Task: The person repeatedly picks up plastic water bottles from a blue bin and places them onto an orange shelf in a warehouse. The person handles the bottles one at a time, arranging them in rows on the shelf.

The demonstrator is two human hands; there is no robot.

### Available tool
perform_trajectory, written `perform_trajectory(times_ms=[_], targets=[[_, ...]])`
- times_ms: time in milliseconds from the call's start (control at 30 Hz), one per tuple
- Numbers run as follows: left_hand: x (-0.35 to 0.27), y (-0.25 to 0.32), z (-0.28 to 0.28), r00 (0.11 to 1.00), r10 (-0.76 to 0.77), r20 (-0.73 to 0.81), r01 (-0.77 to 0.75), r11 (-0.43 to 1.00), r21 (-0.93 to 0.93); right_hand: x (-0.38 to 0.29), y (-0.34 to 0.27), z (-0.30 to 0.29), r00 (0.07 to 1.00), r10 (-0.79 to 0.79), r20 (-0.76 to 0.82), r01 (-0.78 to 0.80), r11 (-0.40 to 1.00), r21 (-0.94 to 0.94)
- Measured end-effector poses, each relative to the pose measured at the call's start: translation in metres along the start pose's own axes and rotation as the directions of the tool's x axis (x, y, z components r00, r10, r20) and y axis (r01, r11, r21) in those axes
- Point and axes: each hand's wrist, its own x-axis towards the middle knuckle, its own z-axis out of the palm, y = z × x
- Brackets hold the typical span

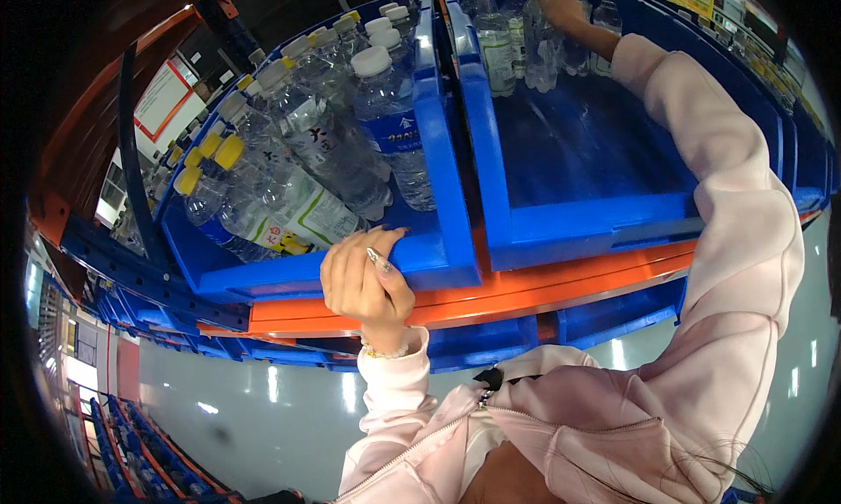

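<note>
My left hand (364, 277) rests with bent fingers over the front lip of a blue plastic bin (427, 257), which holds several clear plastic bottles. Nearest to that hand lie tilted bottles with yellow caps and a white-and-green label (322, 215); a white-capped bottle with a blue label (394, 136) stands at the bin's right side. Reaching to the back of the neighbouring blue bin (598, 211), my right hand (558, 6) has its fingers around the top of a clear plastic bottle (542, 50). Other bottles stand on both sides of it.
Both bins sit on an orange shelf beam (525, 287), with more blue bins (617, 313) on the level below. A dark blue rack upright (135, 149) rises at the left. Further bins with bottles (755, 60) extend at the right, and grey floor (295, 405) lies beneath.
</note>
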Motion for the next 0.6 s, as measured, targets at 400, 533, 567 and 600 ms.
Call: perform_trajectory(times_ms=[400,533,567,600], targets=[[-0.001,-0.002,0.002,1.0,-0.012,-0.025,0.012,1.0,-0.02,0.039,0.058,0.078,0.993,0.062,0.099,-0.062,0.998,-0.008],[0.001,-0.002,0.001,1.0,-0.006,-0.029,0.005,0.999,-0.039,0.041,0.047,0.057,0.865,0.194,0.462,-0.227,0.974,0.016],[0.001,-0.001,0.001,0.999,-0.007,-0.032,0.005,0.999,-0.052,0.035,0.037,0.046,0.891,0.167,0.422,-0.157,0.986,-0.059],[0.001,-0.001,0.001,1.0,-0.012,-0.022,0.011,0.998,-0.054,0.028,0.023,0.034,0.913,0.135,0.384,-0.089,0.987,-0.135]])
